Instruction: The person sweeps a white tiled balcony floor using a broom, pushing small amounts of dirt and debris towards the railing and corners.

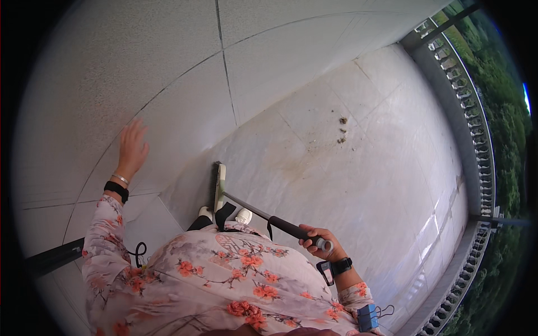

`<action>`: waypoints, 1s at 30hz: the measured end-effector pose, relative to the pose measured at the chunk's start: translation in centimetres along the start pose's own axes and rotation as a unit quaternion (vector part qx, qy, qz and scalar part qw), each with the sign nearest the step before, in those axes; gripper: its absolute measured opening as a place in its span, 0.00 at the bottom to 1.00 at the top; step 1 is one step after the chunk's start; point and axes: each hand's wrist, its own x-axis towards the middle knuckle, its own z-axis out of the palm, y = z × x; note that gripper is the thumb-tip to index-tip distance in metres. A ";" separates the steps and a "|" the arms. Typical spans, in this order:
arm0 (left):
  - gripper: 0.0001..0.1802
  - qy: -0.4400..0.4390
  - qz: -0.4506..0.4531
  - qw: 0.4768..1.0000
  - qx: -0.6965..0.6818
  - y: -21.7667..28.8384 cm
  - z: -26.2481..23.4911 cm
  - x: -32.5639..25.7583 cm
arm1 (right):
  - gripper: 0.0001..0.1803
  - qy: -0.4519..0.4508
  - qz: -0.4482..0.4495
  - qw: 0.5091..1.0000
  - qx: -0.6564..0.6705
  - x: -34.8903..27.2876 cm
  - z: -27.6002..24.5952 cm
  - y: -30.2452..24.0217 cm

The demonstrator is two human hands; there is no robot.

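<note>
My right hand is wrapped around the black grip at the end of a broom's handle. From there the grey handle slants down to the broom head, pale white-green with a dark edge, on the floor just ahead of my shoes. My left hand is raised in front of the tiled wall, fingers spread and holding nothing. Whether its fingertips touch the wall I cannot tell. Small brown clumps of dirt lie on the floor ahead, with a dusty smear nearer the broom.
A light tiled wall runs along the left. White shoes stand by the broom. To the right, a balustrade borders the pale tiled floor, with green trees beyond. A black pole sticks out beside my left arm.
</note>
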 end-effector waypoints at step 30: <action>0.27 -0.710 -0.396 0.125 -0.569 69.6 -85.1 28.9 | 0.38 0.046 -0.014 0.996 0.072 -108.3 45.8 -16.8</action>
